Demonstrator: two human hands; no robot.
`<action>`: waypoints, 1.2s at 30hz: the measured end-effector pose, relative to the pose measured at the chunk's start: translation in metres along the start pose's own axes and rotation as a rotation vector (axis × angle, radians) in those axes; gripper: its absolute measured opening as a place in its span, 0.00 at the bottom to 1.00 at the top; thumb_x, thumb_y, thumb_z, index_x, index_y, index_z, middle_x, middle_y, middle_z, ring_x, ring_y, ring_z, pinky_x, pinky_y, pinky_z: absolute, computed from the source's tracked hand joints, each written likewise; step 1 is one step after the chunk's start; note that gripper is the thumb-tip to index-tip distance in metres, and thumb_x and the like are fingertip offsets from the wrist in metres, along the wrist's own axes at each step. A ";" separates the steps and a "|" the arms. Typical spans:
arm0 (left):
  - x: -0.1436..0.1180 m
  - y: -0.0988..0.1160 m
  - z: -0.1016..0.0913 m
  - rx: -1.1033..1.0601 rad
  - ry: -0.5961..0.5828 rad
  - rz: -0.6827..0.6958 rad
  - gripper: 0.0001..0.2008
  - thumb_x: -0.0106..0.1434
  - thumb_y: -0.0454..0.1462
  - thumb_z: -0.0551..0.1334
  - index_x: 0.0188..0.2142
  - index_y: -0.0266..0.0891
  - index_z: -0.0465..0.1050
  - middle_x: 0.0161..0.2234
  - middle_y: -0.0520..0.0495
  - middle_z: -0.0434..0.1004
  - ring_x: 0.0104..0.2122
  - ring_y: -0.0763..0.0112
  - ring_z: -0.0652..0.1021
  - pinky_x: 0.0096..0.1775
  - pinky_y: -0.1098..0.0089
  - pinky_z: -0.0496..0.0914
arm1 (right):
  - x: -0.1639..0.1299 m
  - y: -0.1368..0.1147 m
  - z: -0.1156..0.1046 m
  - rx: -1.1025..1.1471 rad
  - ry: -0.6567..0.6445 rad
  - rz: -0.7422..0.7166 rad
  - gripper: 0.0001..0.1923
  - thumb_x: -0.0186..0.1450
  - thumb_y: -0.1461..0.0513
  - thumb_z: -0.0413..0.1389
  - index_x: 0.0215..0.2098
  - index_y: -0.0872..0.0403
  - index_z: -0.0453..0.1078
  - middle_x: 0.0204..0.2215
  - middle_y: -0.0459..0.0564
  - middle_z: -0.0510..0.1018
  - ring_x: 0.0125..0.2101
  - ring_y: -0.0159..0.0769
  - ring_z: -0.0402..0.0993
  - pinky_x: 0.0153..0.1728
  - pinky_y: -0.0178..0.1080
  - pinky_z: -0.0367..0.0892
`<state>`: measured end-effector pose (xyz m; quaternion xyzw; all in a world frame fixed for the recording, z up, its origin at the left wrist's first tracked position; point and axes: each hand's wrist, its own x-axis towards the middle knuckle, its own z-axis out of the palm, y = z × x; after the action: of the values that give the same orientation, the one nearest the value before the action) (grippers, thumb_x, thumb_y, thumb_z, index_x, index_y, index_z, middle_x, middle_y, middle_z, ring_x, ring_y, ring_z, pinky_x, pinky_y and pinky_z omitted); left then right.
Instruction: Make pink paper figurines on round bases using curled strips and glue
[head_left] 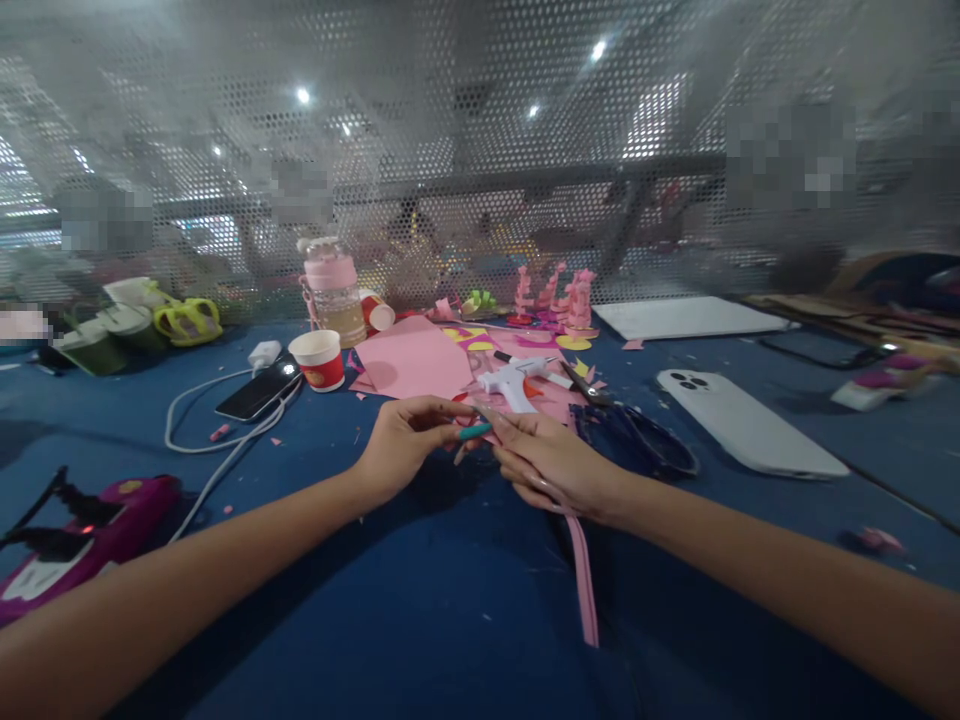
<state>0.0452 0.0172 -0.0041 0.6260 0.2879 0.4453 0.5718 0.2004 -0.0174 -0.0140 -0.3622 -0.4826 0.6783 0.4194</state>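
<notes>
i see both hands meet over the blue table (420, 620), a little in front of a pile of pink paper. the left hand (405, 440) has its fingers curled together and pinches a small teal stick (475, 432) at its tip; i cannot tell exactly what this stick is. the right hand (555, 465) lies just beside it, fingertips touching the same spot, and its fingers are closed loosely on a long pink paper strip (583, 580). the strip passes under the right palm and hangs down toward me over the table.

behind the hands lies a pink paper sheet (412, 362), and next to it a white glue gun (514, 383) on paper scraps. dark scissors (637, 440) rest just to the right of the right hand. further right is a white phone (746, 420), face down. on the left i see a red and white paper cup (320, 358), a black phone (259, 392) with a white cable (202, 430), and a pink bottle (331, 290) behind the cup. near the left edge lies a magenta glue gun (90, 540). small pink paper figures (570, 300) stand at the back, before a perforated metal screen (480, 150).
</notes>
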 end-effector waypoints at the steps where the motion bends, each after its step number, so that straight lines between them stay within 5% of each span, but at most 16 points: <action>1: 0.000 0.000 0.000 0.002 0.002 -0.004 0.08 0.44 0.32 0.66 0.28 0.34 0.75 0.19 0.51 0.76 0.19 0.77 0.73 0.23 0.76 0.68 | -0.001 0.000 0.000 -0.013 -0.001 -0.002 0.19 0.53 0.49 0.55 0.31 0.57 0.65 0.04 0.31 0.54 0.03 0.19 0.42 0.02 0.24 0.48; 6: 0.002 0.001 -0.002 0.024 0.056 -0.021 0.07 0.43 0.31 0.66 0.25 0.34 0.74 0.17 0.54 0.73 0.17 0.81 0.70 0.22 0.78 0.66 | -0.004 -0.001 0.003 -0.113 0.006 -0.026 0.20 0.54 0.48 0.54 0.32 0.57 0.66 0.04 0.31 0.55 0.02 0.20 0.46 0.01 0.24 0.47; 16: 0.006 -0.003 -0.001 0.018 -0.036 -0.166 0.12 0.51 0.37 0.62 0.35 0.33 0.69 0.25 0.53 0.73 0.21 0.80 0.71 0.26 0.76 0.66 | -0.004 0.001 0.005 -0.122 0.088 -0.131 0.17 0.56 0.49 0.52 0.28 0.55 0.62 0.05 0.31 0.55 0.02 0.19 0.45 0.02 0.24 0.47; 26: 0.002 -0.002 -0.001 0.196 -0.004 -0.028 0.07 0.53 0.37 0.59 0.27 0.34 0.66 0.17 0.57 0.65 0.17 0.82 0.65 0.21 0.78 0.61 | -0.008 0.003 0.008 -0.259 0.133 -0.158 0.16 0.60 0.50 0.47 0.26 0.55 0.60 0.07 0.33 0.57 0.04 0.19 0.49 0.04 0.24 0.47; 36: -0.002 0.001 0.000 0.182 0.012 0.028 0.13 0.49 0.33 0.63 0.37 0.34 0.67 0.22 0.56 0.65 0.19 0.82 0.67 0.22 0.78 0.63 | -0.008 0.009 0.007 -0.341 0.175 -0.193 0.16 0.60 0.50 0.47 0.24 0.53 0.56 0.07 0.33 0.57 0.04 0.20 0.51 0.04 0.23 0.50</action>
<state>0.0444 0.0154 -0.0037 0.6767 0.3217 0.4291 0.5045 0.1953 -0.0285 -0.0197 -0.4376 -0.5844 0.5096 0.4553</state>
